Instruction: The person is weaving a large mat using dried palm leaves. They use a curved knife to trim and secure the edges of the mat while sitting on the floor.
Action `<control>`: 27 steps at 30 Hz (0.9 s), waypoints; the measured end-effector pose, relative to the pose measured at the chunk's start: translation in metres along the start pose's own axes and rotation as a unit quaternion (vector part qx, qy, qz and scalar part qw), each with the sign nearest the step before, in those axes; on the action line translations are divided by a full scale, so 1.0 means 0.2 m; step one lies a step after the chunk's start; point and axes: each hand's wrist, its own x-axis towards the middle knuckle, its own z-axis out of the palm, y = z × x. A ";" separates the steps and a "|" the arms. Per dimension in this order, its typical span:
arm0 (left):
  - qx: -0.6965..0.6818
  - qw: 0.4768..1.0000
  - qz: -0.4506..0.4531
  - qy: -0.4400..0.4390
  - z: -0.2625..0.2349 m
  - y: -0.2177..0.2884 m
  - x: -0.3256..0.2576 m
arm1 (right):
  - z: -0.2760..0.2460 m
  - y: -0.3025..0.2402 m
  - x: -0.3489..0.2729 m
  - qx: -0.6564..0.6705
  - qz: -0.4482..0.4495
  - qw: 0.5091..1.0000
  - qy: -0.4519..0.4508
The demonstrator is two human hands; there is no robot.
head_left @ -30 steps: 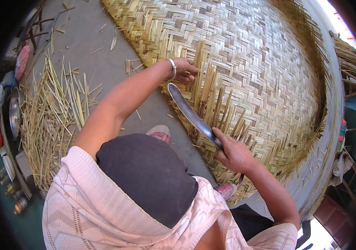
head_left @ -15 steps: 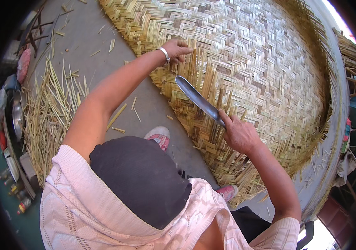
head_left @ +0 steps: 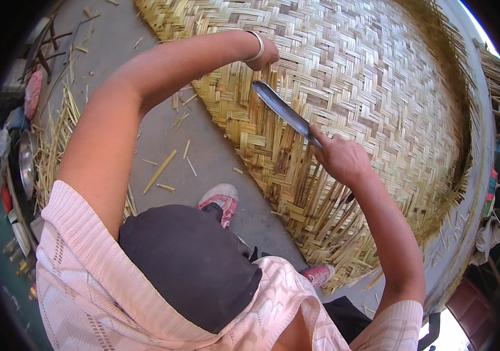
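A large mat (head_left: pixel 349 76), woven in a zigzag pattern from flat straw-coloured strips, lies across the floor before me. Loose strip ends (head_left: pixel 264 111) stand out of its weave along the near left part. Above the tips of these ends is my left hand (head_left: pixel 268 54), its fingers curled closed and partly hidden behind the wrist; what they hold, if anything, does not show. My right hand (head_left: pixel 343 161) grips a long, curved, grooved metal blade (head_left: pixel 285 111) by its lower end. The blade's rounded tip points up and left, over the strip ends, close below my left hand.
Cut strips (head_left: pixel 57 140) lie heaped at the left, with loose pieces (head_left: pixel 160 171) on the grey floor. A metal bowl (head_left: pixel 26 161) and a knife (head_left: pixel 20 234) are at the far left. My shoe (head_left: pixel 220 202) stands near the mat's edge. A bundle of stalks (head_left: pixel 498 82) lies far right.
My left hand has moved a little right and up, its fingers going from partly spread to curled. The metal blade and my right hand have shifted slightly up.
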 end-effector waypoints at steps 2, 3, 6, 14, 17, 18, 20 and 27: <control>-0.007 1.000 -0.011 0.002 0.01 0.00 0.01 | -0.01 0.00 0.04 0.000 0.006 1.000 -0.007; -0.006 1.000 -0.018 0.002 0.02 0.01 0.02 | -0.02 0.00 0.06 0.007 0.009 1.000 -0.014; 0.034 0.999 0.002 0.041 0.08 0.03 0.05 | -0.03 0.00 0.11 0.017 0.021 0.999 -0.032; 0.043 0.992 -0.011 0.119 0.24 0.07 0.12 | 0.06 0.04 0.20 0.054 0.034 0.998 -0.021; 0.051 0.990 -0.002 0.130 0.28 0.08 0.14 | 0.07 0.06 0.22 0.075 0.020 0.997 -0.023; 0.050 0.991 0.009 0.127 0.28 0.08 0.13 | 0.07 0.07 0.23 0.076 0.020 0.996 -0.035; -0.026 0.994 -0.047 0.100 0.27 0.12 0.10 | 0.07 0.07 0.24 0.077 0.031 0.995 -0.064; -0.438 0.831 0.205 -0.273 0.50 0.69 -0.39 | 0.04 0.03 0.26 0.098 0.024 0.994 -0.035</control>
